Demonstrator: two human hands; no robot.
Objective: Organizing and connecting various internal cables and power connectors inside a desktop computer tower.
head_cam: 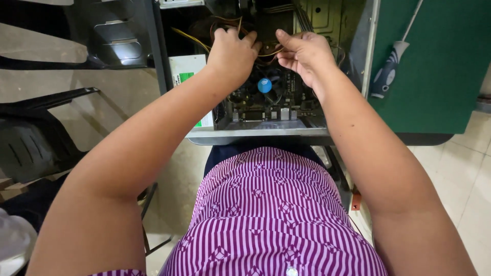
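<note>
Both hands work inside an open grey metal computer case lying on its side. The left hand is curled shut around a bundle of thin yellow and orange wires; the right hand pinches the same wires between thumb and fingers. Just below them sits a black cooling fan with a round blue centre, with a white power supply box to the left. A blue-and-white handled screwdriver lies on the green-topped desk. A black plastic chair stands on the pale tiled floor.
</note>
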